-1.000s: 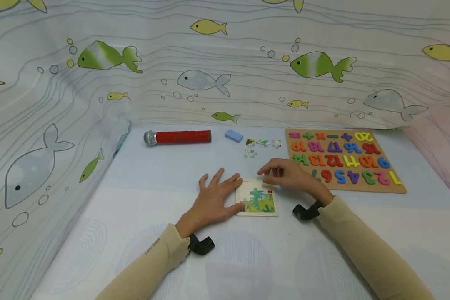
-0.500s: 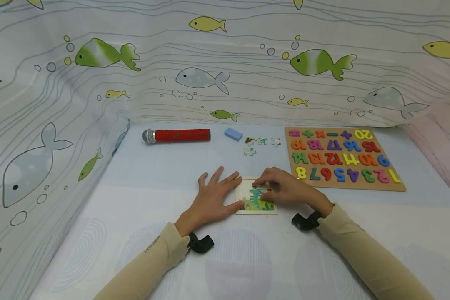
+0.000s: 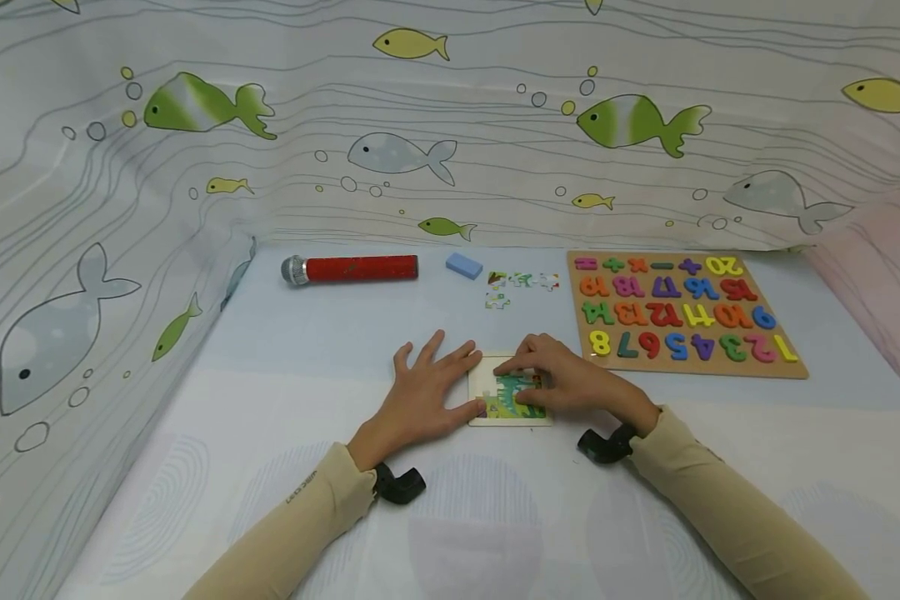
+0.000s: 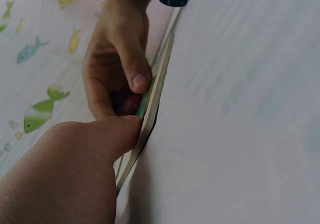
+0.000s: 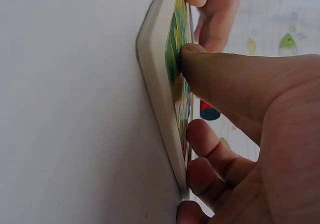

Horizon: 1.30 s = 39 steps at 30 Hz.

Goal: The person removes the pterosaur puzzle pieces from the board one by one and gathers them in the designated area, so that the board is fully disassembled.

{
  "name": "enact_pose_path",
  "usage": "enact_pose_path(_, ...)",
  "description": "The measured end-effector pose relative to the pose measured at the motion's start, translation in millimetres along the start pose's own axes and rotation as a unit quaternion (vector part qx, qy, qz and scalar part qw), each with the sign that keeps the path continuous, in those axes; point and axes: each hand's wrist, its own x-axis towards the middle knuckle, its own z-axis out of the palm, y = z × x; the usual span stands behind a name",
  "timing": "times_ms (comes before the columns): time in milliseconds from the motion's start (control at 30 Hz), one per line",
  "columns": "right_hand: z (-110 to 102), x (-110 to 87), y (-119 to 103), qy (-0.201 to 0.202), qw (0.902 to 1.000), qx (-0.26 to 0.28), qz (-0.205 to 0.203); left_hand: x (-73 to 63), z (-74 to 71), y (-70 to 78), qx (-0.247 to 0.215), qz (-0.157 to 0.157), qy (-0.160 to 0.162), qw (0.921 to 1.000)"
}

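Observation:
A small square jigsaw puzzle tray (image 3: 484, 377) lies on the table between the hands. Joined dinosaur pieces (image 3: 507, 403) fill its lower and right parts; bare wood shows at upper left. My left hand (image 3: 427, 404) is spread at the tray's left edge, its thumb resting on the lower left corner. Over the right part of the tray is my right hand (image 3: 573, 375), thumb and fingertips touching the pieces. In the right wrist view the right thumb (image 5: 225, 79) presses the puzzle face, while the other fingertips sit at its edge. No separate piece shows between them.
Several loose jigsaw pieces (image 3: 521, 281) lie beyond the tray. Farther back are a blue block (image 3: 464, 266) and a red microphone (image 3: 362, 268). A wooden number board (image 3: 686, 364) lies close beyond the right hand. Fish-printed cloth (image 3: 307, 192) rises behind.
My right hand has come down and left from above the tray's upper right corner, and its thumb and fingertips now touch the puzzle. The left hand has stayed in place.

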Motion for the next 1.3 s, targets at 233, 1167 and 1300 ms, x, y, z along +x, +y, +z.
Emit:
enact_pose_path(233, 2.9, 0.7, 0.4, -0.005, 1.0000, 0.001, -0.009, -1.3, 1.0, -0.1, -0.008, -0.003, 0.000, 1.0000)
enact_pose_path(1167, 1.9, 0.2, 2.5, 0.002, 0.9996, 0.029, -0.007, 2.1, 0.1, -0.7, 0.000, 0.006, 0.002, 1.0000)
enact_pose_path(1300, 1.8, -0.3, 2.7, 0.001, 0.9996, 0.024, -0.012, 1.5, 0.2, -0.1, -0.002, 0.003, 0.003, 1.0000)
